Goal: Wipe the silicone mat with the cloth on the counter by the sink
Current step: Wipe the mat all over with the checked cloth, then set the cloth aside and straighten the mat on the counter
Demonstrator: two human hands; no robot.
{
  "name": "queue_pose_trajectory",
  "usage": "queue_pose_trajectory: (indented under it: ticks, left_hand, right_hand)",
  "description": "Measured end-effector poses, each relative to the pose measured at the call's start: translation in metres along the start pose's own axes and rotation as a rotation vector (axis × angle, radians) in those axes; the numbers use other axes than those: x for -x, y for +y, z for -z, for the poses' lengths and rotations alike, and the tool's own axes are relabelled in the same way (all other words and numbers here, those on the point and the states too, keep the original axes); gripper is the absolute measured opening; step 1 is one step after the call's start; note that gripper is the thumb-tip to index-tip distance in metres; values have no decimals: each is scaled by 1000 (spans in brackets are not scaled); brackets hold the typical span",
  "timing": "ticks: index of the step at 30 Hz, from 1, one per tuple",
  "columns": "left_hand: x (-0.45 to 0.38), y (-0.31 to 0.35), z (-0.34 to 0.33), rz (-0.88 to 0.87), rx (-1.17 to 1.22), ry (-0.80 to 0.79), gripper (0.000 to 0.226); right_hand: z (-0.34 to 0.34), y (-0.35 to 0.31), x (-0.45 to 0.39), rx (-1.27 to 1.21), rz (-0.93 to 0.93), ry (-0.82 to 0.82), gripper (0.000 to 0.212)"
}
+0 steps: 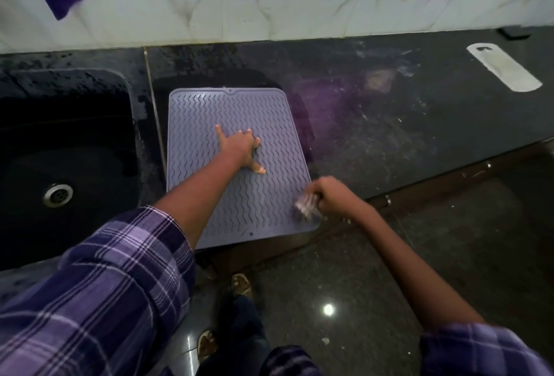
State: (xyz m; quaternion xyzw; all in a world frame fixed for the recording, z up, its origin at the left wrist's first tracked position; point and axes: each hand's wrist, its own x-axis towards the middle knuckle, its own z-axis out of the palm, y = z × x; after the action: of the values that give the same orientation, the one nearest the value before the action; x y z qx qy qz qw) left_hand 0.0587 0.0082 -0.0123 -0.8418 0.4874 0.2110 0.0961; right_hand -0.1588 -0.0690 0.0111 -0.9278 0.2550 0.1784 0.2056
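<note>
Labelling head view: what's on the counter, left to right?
sink → silicone mat → left hand pressing flat on the mat → right hand gripping the cloth → white flat piece, far right.

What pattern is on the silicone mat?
Rows of raised wavy zigzag ridges on the grey-lilac silicone mat, clearest in the head view.

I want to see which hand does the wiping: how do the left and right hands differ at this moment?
The left hand lies flat with fingers spread, pressing the middle of the silicone mat; the right hand is curled round the cloth. The left is sharp, while the right is blurred. The left sits mid-mat, whereas the right is at the mat's near right corner. Both are over the mat.
</note>
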Motion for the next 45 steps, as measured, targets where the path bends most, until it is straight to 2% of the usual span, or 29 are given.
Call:
queue_pose_trajectory:
  ticks: [3,8,13,16,19,21,25,29,31,33,34,36,38,40,42,45]
  left_hand:
    - [-3,-1,-1,13,-2,6,95]
    - [-8,-4,-6,5,9,17,95]
    - [-4,-3,-4,-3,-4,7,96]
    - [-2,-3,-3,-7,-12,9,95]
    - [-2,-3,-2,-13,-23,-9,96]
    - [-5,-4,-4,-23,-39,-17,96]
    - [-8,-4,-6,-67,-83,-26,95]
    - [-22,-18,8,-111,-108,50,70]
    - [-31,-35,18,-74,-135,138,56]
    - [-37,-57,25,-3,-109,185,45]
    - [-39,-69,27,43,-77,187,41]
    - [-41,-96,32,154,-11,186,35]
    - [-43,-120,36,290,32,205,32]
    - [-47,-140,40,421,67,223,30]
    - [-53,-156,44,502,126,228,33]
    - [-64,-171,47,521,248,250,34]
  right_hand:
    - [14,-13,-34,-37,-7,259,27]
    - [-42,-23,-20,103,10,319,37]
    - [-42,-7,23,181,98,116,44]
    - [-32,-32,13,106,224,205,41]
    - [-45,-63,3,259,322,74,42]
    - [-48,-58,-1,287,272,32,42]
    - [2,-9,-25,79,69,335,30]
    - [71,52,-76,121,-227,512,32]
    - [85,75,-105,192,-350,399,46]
    - [88,83,-132,282,-444,133,67]
    - [90,81,-145,322,-475,48,69]
    - [102,68,-170,366,-486,78,54]
    - [118,47,-192,397,-442,272,45]
    - [125,24,-216,348,-308,421,34]
    - [123,3,-240,162,-199,369,30]
    - [115,-15,-264,-8,-221,235,39]
